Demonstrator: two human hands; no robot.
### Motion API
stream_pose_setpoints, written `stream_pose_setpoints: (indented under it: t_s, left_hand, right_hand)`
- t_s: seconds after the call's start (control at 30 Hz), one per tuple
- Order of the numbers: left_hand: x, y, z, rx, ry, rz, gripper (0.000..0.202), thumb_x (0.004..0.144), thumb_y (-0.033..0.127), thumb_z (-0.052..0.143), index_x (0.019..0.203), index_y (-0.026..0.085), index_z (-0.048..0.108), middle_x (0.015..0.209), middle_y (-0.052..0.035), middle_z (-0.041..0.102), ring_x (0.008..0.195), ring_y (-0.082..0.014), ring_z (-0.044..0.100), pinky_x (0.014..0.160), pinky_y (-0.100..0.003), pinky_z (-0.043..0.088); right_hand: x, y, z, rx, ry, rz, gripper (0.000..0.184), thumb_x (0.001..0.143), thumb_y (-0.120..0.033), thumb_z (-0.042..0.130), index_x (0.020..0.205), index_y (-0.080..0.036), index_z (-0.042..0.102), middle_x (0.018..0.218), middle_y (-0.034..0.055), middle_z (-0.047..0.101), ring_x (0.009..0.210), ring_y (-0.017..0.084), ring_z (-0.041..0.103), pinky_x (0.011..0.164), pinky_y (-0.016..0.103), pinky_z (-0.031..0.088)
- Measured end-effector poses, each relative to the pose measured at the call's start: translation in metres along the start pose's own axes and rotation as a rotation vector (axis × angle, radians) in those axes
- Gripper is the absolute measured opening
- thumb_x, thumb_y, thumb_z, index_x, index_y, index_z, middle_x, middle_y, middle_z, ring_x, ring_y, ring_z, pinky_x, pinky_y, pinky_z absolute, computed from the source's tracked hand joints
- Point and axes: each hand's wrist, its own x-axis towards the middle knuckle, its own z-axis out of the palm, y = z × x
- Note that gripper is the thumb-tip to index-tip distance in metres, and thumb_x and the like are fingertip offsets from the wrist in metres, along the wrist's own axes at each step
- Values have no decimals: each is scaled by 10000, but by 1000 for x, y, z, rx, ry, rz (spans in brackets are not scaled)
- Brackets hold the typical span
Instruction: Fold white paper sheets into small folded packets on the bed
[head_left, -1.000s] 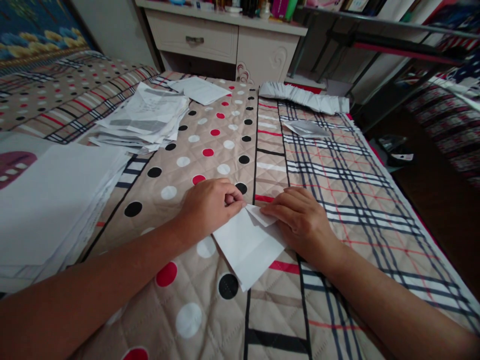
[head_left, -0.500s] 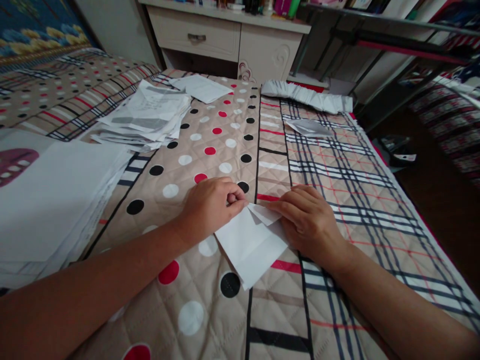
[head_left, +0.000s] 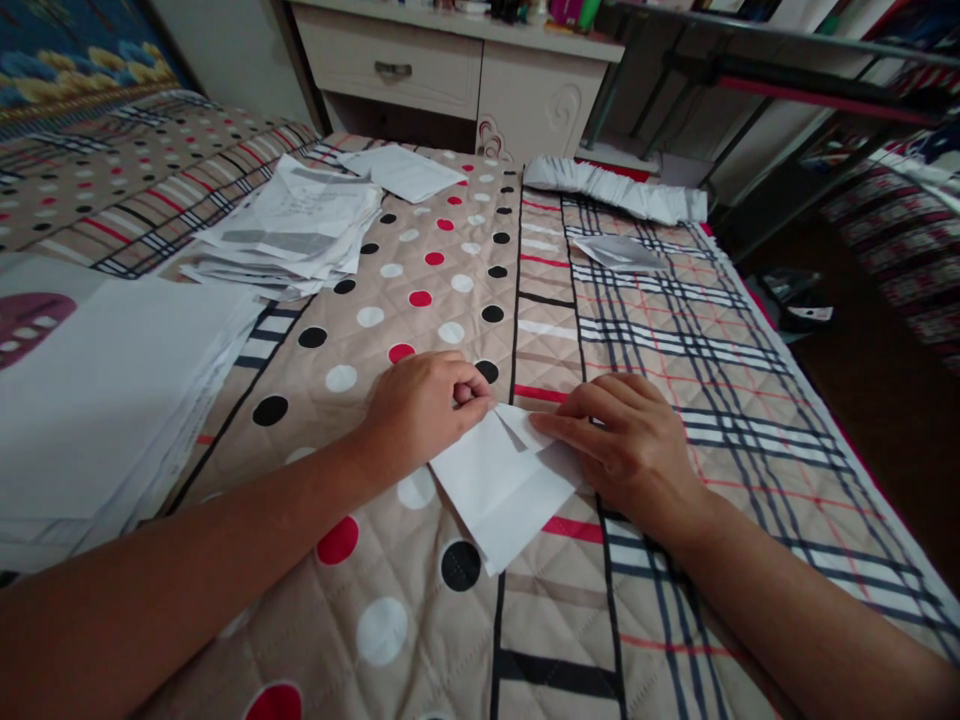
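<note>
A folded sheet of white paper point(head_left: 501, 490) lies on the patterned bedspread point(head_left: 420, 640) between my hands, one corner pointing toward me. My left hand point(head_left: 424, 405) pinches its far left corner between thumb and curled fingers. A small flap at the paper's far edge is turned over. On that flap rests the index finger of my right hand point(head_left: 626, 440), while its thumb and other fingers are bent around the paper's right corner, partly hidden beneath the hand.
To the left lies a thick stack of white sheets point(head_left: 135, 390). Behind it are a pile of used papers point(head_left: 292, 225) and a loose folded paper point(head_left: 409, 172). A pleated paper strip point(head_left: 615, 190) and a small folded paper point(head_left: 619, 253) lie at the far right. A cabinet point(head_left: 442, 75) stands beyond the bed.
My right index finger has shifted slightly on the flap, its tip now pressing nearer the flap's middle. My left hand stays at the same corner.
</note>
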Motion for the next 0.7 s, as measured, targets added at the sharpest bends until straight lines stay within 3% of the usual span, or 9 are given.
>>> stream_pose_setpoints:
  t_s: [0.4,0.53,0.6,0.7]
  left_hand:
    - [-1,0,0,-1,-4,-5,70,761,298,681,754,236,712,741,24,636,653,-120,539,582,-261,370]
    - [-1,-1,1,-2,0,3,67,759,297,685,755,237,714,739,25,633,650,-119,535,583,-266,369]
    - [0,-2,1,-6,0,4,61,754,294,691,756,237,714,738,24,632,648,-120,530,579,-265,368]
    - [1,-2,2,-16,-4,27,57,755,294,699,752,238,710,728,26,627,645,-119,525,583,-264,372]
  right_hand:
    - [3,-5,-4,184,-85,116,183,744,-152,592,871,-188,718,954,71,640,878,235,538,809,404,376]
    - [10,-6,0,283,-109,275,101,824,-225,617,755,-178,674,921,58,638,850,200,566,767,338,407]
    - [16,-6,1,276,-174,386,65,815,-240,663,815,-175,656,875,42,643,793,180,577,715,305,412]
    - [27,-7,-3,224,-298,498,186,766,-242,724,935,-199,658,859,19,667,742,173,587,636,281,386]
